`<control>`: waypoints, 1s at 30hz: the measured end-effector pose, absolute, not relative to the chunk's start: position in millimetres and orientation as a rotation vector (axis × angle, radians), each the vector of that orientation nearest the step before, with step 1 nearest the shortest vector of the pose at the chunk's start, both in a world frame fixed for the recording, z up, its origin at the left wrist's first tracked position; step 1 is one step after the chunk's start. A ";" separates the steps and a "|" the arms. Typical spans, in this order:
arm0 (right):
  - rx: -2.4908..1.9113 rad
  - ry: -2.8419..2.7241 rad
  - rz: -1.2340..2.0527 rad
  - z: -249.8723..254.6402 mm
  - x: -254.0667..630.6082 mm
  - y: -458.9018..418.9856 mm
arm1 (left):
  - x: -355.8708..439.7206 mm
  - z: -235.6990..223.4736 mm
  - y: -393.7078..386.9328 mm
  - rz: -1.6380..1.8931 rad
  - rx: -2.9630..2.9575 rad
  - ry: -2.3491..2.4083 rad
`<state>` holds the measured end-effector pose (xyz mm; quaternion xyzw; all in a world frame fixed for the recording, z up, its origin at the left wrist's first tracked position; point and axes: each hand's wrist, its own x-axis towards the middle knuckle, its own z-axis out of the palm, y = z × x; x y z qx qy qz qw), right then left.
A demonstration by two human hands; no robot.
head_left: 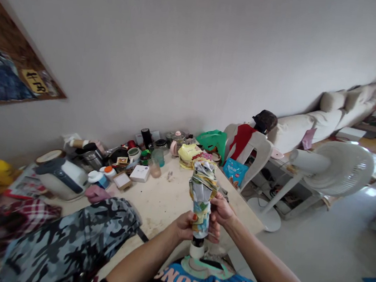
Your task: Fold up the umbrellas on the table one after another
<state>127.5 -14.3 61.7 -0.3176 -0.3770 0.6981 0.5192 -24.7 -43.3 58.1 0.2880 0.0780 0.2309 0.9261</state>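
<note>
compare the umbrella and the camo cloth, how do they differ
The umbrella is held up off the table between the left hand and the right hand, while the camo cloth lies on the table.
The umbrella is white, yellow and light blue; the camo cloth is grey, black and pale blue-grey.
The umbrella is gathered into a narrow bundle, whereas the camo cloth spreads wider.
Both have a multicoloured pattern.
</note>
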 end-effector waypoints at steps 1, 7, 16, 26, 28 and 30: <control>-0.768 -0.893 1.657 64.5 129.0 -14.7 | -30.3 65.2 -45.2 0.506 0.650 0.251; -0.908 -0.915 1.547 76.8 126.0 -16.3 | -24.6 101.5 -63.2 0.976 0.872 0.917; -1.175 -1.201 1.356 107.9 133.8 -8.1 | 2.1 87.5 -57.9 1.170 0.734 1.224; -1.144 -1.493 1.267 141.3 163.8 -7.5 | -17.0 82.9 -43.0 1.082 0.676 1.215; -1.160 -1.479 1.251 140.2 166.8 -9.0 | -19.1 81.3 -42.8 1.074 0.676 1.207; -1.167 -1.462 1.245 135.6 171.1 -10.6 | -23.0 83.2 -43.7 1.066 0.678 1.188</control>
